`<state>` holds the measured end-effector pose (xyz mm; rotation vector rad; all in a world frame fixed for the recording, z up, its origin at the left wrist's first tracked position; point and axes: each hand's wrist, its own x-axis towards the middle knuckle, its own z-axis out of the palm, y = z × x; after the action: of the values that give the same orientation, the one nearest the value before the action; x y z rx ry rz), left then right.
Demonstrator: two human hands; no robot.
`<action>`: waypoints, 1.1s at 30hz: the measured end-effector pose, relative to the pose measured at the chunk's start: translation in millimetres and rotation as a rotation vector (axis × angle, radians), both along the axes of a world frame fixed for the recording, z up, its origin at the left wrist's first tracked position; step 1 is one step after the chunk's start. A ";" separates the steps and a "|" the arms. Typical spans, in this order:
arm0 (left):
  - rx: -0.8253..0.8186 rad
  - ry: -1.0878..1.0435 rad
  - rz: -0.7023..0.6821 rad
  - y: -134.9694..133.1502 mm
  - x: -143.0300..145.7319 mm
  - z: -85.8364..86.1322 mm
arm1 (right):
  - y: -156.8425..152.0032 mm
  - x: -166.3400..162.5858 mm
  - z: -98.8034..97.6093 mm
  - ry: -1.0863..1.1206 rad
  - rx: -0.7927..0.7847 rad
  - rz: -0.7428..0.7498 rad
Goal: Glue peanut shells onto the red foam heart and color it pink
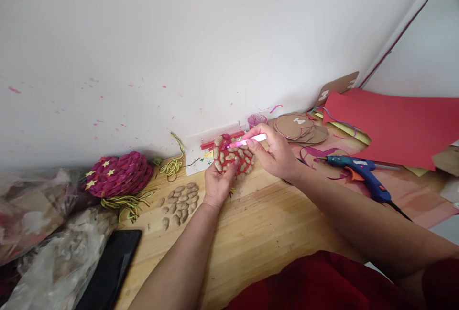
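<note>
My left hand [219, 182] grips a red round craft piece [234, 155] covered with peanut shells, holding it from below. My right hand [275, 151] pinches a white pen with a pink tip [248, 141], and the tip touches the top of the craft piece. Both hands hover over a light wooden table [265, 224] near the white wall.
Loose peanut shells [180, 201] lie left of my hands. A magenta shell-covered dome with yellow stars [117, 174] sits farther left beside yellow string [172, 165]. A blue glue gun [360, 170], cardboard discs [298, 127] and red paper [394, 123] lie to the right. Plastic bags [43, 233] and a black tablet [111, 267] occupy the near left.
</note>
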<state>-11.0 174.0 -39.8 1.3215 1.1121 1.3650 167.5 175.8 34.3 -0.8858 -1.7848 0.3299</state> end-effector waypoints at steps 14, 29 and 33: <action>0.027 -0.013 -0.012 1.1 0.8 -2.1 | -1.7 -2.4 0.9 -0.022 0.087 -0.031; 0.083 0.112 0.052 -0.6 0.5 2.3 | -12.6 -12.5 -2.4 -0.285 0.240 0.021; 0.089 0.115 0.045 -2.0 0.6 5.5 | -13.6 -13.5 -2.0 -0.311 0.264 0.004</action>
<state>-10.3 171.9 -34.3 1.4627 1.1767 1.3997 154.0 162.2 32.3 -0.7745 -2.0580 -0.0469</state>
